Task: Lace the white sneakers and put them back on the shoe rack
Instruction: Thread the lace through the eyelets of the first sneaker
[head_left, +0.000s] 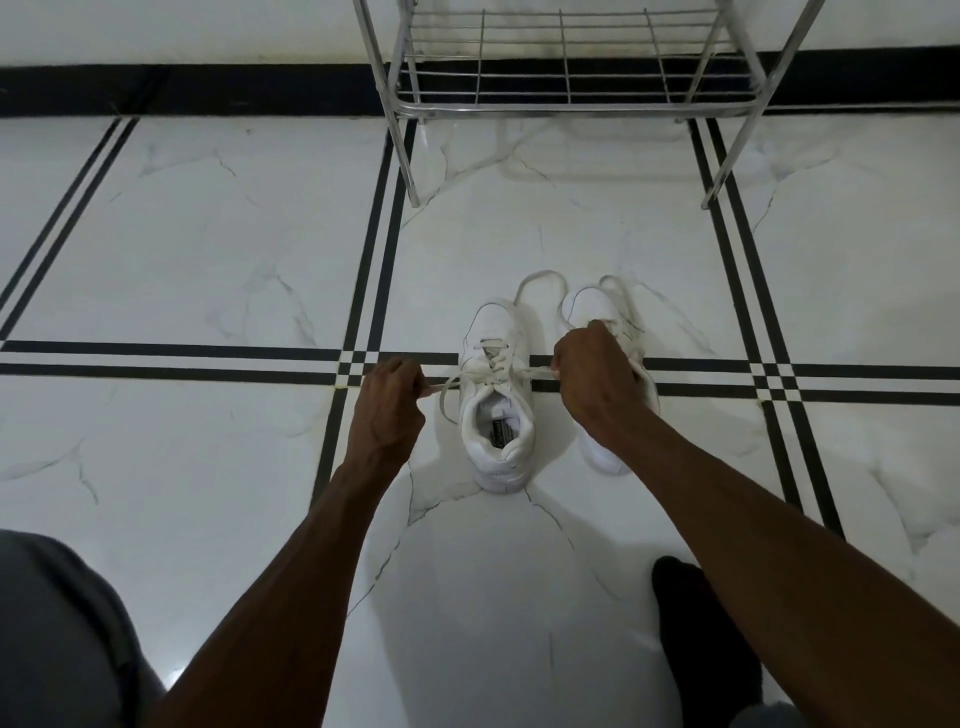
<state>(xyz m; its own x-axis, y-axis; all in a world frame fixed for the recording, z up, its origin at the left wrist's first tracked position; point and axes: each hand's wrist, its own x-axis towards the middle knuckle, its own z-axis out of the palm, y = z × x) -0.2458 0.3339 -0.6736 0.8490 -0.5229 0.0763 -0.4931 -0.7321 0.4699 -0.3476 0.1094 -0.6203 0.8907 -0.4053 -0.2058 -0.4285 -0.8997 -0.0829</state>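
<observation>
Two white sneakers stand side by side on the marble floor, toes pointing away from me. The left sneaker (496, 415) is in full view, its opening toward me. Its lace (447, 385) runs out to both sides across the top eyelets. My left hand (387, 410) is closed on the lace end to the left of the shoe. My right hand (595, 382) grips the other end on the right and covers much of the right sneaker (589, 306). Loose lace loops lie beyond both toes.
A metal wire shoe rack (571, 98) stands against the wall straight ahead, its bottom shelf bare. Its front legs rest on the floor behind the shoes. My grey-clad knee (57, 634) is at the lower left and a dark-socked foot (701, 639) at the lower right.
</observation>
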